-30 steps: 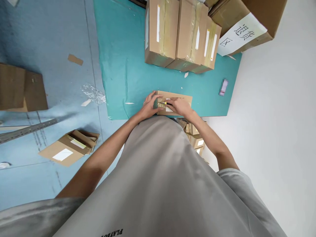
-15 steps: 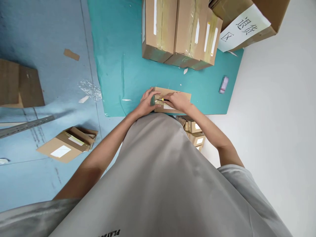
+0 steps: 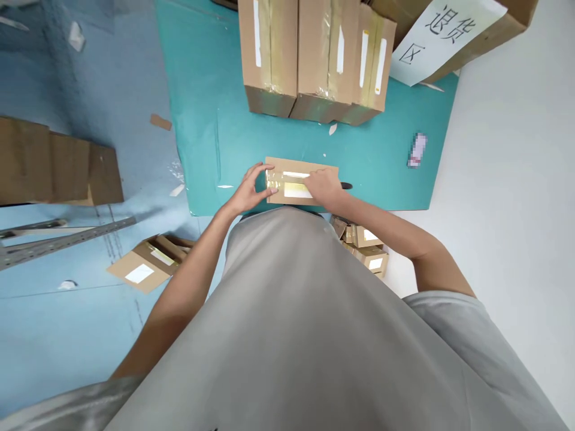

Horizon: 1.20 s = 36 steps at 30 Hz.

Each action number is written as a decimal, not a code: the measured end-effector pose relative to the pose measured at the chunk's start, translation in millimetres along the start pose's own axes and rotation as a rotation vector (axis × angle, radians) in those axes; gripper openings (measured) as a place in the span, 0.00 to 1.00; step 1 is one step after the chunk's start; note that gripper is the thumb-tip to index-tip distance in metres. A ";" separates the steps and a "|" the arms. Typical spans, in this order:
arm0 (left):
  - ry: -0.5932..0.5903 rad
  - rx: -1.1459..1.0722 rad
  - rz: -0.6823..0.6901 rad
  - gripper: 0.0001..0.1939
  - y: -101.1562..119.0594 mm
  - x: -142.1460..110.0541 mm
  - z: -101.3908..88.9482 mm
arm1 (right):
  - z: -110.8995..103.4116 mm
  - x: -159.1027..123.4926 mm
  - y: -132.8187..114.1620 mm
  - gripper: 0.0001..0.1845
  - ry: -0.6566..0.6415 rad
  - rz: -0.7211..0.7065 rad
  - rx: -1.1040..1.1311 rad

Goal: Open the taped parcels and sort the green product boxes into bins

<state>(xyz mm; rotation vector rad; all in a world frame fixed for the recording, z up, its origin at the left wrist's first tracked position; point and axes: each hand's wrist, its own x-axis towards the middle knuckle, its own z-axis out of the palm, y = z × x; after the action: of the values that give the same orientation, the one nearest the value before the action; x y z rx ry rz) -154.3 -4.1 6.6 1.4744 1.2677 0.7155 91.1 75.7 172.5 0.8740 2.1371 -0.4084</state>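
A small taped cardboard box (image 3: 276,196) with white labels lies near the front edge of the green table. My left hand (image 3: 248,190) grips its left end, fingers on the far edge and thumb on the near side. Over the right part of the box top, my right hand (image 3: 324,187) is closed round a utility knife (image 3: 346,185). Only the knife's dark rear end shows beyond the hand; its blade is hidden under the fingers.
Three tall taped boxes (image 3: 321,108) stand at the back of the green table (image 3: 197,149). A larger box bears a handwritten paper sign (image 3: 442,36). A blurred pale object (image 3: 417,149) lies at the right. An opened carton (image 3: 144,263) sits on the floor at left.
My right hand has drawn the knife rightward along the box top, and its yellow tip is now hidden. My left hand keeps its grip on the box's left end. The view has shifted.
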 end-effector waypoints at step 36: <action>0.483 0.278 -0.329 0.32 43.5 9.9 52.8 | 129.2 -87.4 157.1 0.16 0.045 0.248 0.278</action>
<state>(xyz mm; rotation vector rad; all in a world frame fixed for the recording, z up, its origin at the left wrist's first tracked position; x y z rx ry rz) -89.3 -7.9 29.6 1.2981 1.9937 0.7158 311.8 78.8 154.9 1.3006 2.0078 -0.5692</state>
